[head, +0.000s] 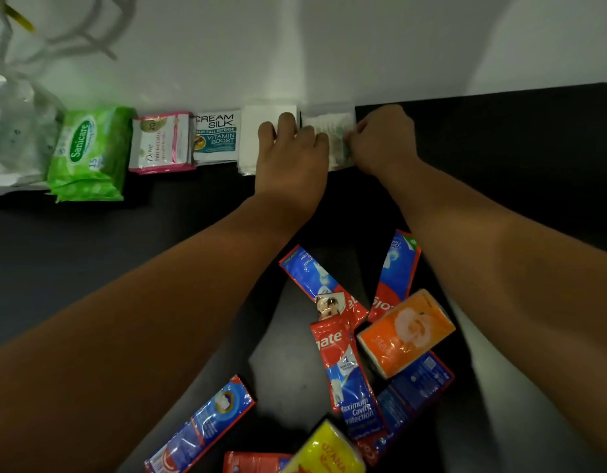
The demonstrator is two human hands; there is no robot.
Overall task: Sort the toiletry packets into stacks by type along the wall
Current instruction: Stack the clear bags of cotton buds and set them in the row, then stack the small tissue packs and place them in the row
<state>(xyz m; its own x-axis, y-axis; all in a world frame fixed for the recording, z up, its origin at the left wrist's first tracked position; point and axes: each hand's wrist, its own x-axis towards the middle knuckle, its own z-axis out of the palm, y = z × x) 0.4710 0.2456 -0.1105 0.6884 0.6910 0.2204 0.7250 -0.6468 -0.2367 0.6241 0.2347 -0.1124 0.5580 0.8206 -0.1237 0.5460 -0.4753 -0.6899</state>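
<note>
Along the white wall runs a row of stacks: green Sanicare wipes (89,155), pink-edged Dove sachets (162,143), Cream Silk sachets (216,136), plain white packets (252,138) and clear packets (333,131). My left hand (290,155) lies flat with straight fingers across the white stack and the left edge of the clear one. My right hand (384,141) has its fingers curled at the clear stack's right edge, apparently pinching it. Nearer me lie loose Colgate sachets (350,373), an orange tissue pack (406,332) and a yellow pack (326,452).
A crumpled clear plastic bag (12,131) sits at the far left against the wall. The black table (500,138) runs right of the clear stack. A dark blue box (418,384) lies under the orange pack.
</note>
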